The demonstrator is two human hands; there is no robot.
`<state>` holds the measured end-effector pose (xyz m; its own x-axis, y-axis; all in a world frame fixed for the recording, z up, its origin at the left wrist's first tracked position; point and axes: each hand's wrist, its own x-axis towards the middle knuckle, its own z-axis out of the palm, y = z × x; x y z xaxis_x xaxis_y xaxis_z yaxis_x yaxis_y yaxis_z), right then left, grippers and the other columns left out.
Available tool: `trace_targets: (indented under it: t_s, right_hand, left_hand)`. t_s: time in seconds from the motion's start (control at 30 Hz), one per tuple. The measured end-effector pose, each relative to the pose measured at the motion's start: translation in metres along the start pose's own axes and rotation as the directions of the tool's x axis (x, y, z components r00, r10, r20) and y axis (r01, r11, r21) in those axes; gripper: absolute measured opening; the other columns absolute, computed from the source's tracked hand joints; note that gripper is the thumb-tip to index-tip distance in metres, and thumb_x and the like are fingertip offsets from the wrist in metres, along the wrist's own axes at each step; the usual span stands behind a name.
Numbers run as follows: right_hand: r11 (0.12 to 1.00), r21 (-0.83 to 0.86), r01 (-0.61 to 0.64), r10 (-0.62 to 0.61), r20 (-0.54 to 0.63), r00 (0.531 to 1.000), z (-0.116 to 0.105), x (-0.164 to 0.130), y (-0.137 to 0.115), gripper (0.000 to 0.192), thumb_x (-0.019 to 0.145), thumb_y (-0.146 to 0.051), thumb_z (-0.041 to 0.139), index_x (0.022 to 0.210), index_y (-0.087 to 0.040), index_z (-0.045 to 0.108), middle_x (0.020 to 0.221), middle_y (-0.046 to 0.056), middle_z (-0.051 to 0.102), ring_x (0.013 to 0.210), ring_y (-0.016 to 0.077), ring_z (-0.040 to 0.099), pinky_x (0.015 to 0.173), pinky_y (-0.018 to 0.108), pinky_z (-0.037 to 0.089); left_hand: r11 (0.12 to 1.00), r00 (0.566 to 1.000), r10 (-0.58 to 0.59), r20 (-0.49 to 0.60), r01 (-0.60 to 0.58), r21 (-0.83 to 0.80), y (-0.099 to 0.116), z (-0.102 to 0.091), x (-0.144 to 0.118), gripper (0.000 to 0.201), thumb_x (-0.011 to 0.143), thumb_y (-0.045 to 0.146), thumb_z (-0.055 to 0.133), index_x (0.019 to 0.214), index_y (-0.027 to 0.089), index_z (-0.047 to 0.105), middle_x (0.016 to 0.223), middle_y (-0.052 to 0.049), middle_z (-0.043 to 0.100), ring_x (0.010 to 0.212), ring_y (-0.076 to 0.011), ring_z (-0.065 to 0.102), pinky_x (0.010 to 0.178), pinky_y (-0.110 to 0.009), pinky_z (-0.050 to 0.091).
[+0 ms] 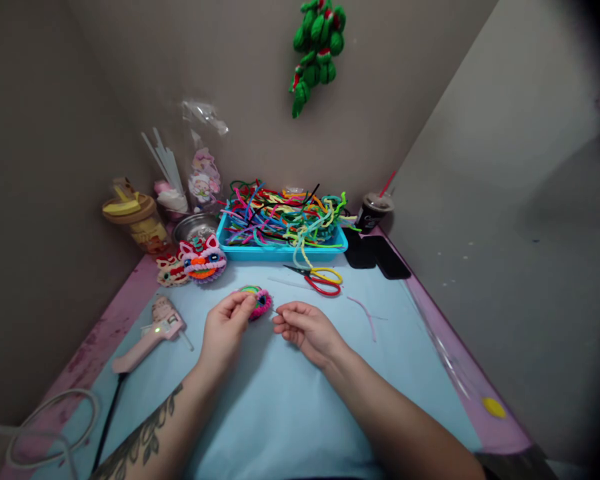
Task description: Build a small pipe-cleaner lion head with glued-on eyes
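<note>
My left hand (225, 330) holds a small round piece (258, 300) coiled from pink, green and yellow pipe cleaner, just above the light blue mat (280, 400). My right hand (305, 328) sits close to its right, fingers pinched on a thin end that sticks out of the piece toward it. Both forearms rest over the mat.
A blue tray (280, 252) heaped with coloured pipe cleaners stands behind, red-handled scissors (323, 280) in front of it. A pink glue gun (153, 332) lies left, two finished plush faces (203, 261) behind it. A dark cup (373, 210), two black phones (377, 257) and a loose pink strand (365, 313) lie right.
</note>
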<state>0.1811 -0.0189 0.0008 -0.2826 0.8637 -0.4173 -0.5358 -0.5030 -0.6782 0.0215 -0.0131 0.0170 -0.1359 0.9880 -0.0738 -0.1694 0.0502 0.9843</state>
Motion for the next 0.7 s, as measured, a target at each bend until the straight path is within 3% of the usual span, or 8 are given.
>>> trace_targets:
  t_s: [0.27,0.53,0.7]
  right_hand:
    - [0.998,-0.064,-0.021,0.021,0.004,1.000,0.000,0.000,0.001,0.035,0.057,-0.032,0.081,0.081,-0.013,0.063,0.072,0.005,0.072,0.059,0.0112,0.066,0.050,0.017,0.044]
    - [0.915,-0.393,0.097,-0.094,0.027,0.995,-0.001,0.001,0.008,0.035,0.063,-0.045,0.072,0.071,-0.014,0.060,0.056,0.000,0.064,0.042,0.0064,0.052,0.040,0.017,0.034]
    - [0.847,-0.509,0.154,-0.128,0.086,0.988,0.000,0.001,0.011,0.025,0.070,-0.040,0.064,0.072,-0.015,0.060,0.057,-0.002,0.061,0.040,0.0044,0.046,0.039,0.016,0.031]
  left_hand:
    - [0.998,0.999,-0.019,0.033,0.017,0.067,-0.007,0.002,-0.001,0.024,0.067,0.038,0.074,0.076,0.016,0.071,0.054,0.002,0.055,0.051,-0.0103,0.046,0.050,-0.022,0.036]
    - [0.994,0.991,-0.018,0.131,0.004,0.106,-0.018,0.004,0.000,0.017,0.066,0.032,0.075,0.070,0.016,0.072,0.067,-0.003,0.064,0.064,-0.0149,0.054,0.063,-0.026,0.042]
    - [0.996,0.993,-0.067,0.102,0.061,0.057,-0.017,0.005,-0.003,0.021,0.069,0.035,0.073,0.071,0.015,0.069,0.050,0.004,0.047,0.046,-0.0085,0.038,0.045,-0.021,0.029]
